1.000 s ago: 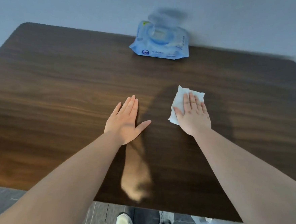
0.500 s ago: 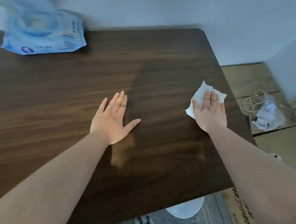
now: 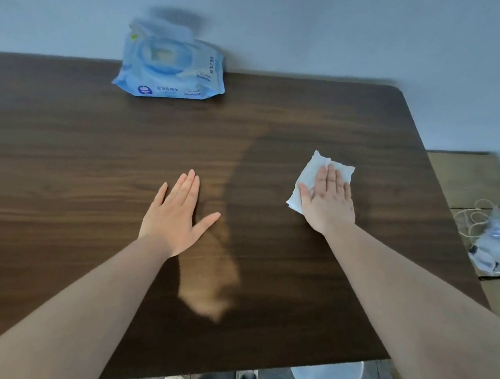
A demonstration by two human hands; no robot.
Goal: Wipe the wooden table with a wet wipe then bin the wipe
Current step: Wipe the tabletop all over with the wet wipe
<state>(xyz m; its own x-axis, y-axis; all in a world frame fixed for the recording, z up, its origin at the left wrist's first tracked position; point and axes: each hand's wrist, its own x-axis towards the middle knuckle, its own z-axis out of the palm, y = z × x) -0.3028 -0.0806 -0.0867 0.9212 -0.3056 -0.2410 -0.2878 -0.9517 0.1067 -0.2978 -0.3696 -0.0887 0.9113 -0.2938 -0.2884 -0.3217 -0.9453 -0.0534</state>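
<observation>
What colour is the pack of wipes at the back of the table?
Light blue with white patches and a dark blue round logo; the pack of wipes shows in the head view.

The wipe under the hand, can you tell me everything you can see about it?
The wipe is a thin white sheet that looks soft and slightly crumpled, with uneven edges. It lies flat on the dark wooden table, toward its right side. The right hand presses down on it with open palm and straight fingers, covering its near right part, so only the far corners and left edge show. The left hand rests flat on the table, well apart from it. Whether it is wet cannot be seen.
</observation>
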